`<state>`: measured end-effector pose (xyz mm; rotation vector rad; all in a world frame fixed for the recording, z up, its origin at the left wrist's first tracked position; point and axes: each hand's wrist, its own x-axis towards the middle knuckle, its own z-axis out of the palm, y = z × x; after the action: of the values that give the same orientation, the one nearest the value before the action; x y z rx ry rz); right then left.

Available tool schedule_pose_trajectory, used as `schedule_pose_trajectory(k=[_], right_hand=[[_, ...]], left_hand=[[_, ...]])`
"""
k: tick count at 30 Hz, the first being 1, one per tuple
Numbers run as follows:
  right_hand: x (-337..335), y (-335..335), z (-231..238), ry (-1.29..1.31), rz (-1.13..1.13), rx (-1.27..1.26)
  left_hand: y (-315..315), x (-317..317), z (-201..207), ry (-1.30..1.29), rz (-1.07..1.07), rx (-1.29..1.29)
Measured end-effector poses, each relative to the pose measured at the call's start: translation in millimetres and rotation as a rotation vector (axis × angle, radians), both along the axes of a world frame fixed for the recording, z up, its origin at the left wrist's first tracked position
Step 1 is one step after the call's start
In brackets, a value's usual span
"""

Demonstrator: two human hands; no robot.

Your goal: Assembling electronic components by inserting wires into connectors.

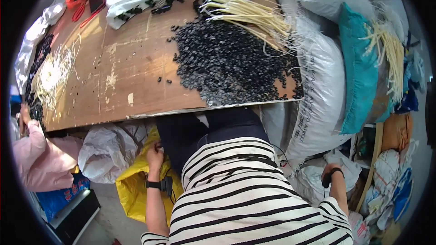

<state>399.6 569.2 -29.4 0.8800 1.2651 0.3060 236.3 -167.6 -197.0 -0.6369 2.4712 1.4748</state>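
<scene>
My left hand [155, 156] is down beside my left thigh, its fingers curled at the upper edge of a yellow plastic bag [131, 186]. Off to my right, my right hand [331, 171] reaches down at a white woven sack [313, 183]; its fingers are mostly hidden by a black strap and the sack. On the wooden table [131, 63] before me lies a wide heap of small black plastic pieces [231, 59]. A bundle of cream-coloured cords [250, 11] rests on the far side of that heap.
Full white sacks [318, 90] and a teal sack [356, 72] stand along the table's right side; more cords [386, 54] hang there. At the left, another person's pink sleeve [43, 159] is close to pale cords [52, 79]. A white bag [106, 152] hangs below the table edge.
</scene>
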Motion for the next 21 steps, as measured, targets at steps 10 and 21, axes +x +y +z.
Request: schedule_pose_trajectory(k=[10, 21], right_hand=[[-133, -143, -136, 1.301, 0.001, -0.539], [-188, -127, -271, 0.835, 0.475, -1.073]], left_hand=[[-4, -16, -46, -0.390, -0.070, 0.176], [35, -9, -3, -0.637, 0.145, 0.169]])
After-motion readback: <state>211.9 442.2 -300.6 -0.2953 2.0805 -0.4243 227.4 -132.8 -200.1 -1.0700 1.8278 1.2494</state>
